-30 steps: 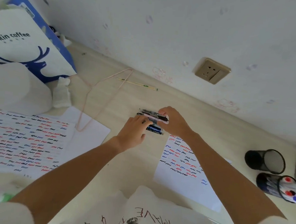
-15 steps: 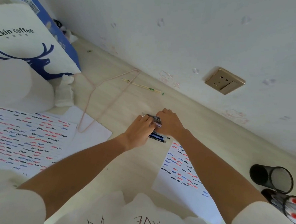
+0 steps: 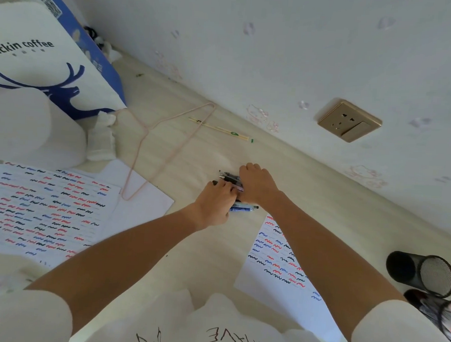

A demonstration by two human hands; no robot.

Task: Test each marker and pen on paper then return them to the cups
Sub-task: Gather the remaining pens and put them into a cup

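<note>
Both hands meet at frame centre, fingers curled round a bundle of pens lying on the counter: left hand at the near end, right hand at the far end. Scribbled paper lies at 5 o'clock from the bundle; two mesh cups lie tipped at 4 o'clock, the nearer holding markers.

Both arms outstretched; left hand and right hand together, fingers curled down
</note>
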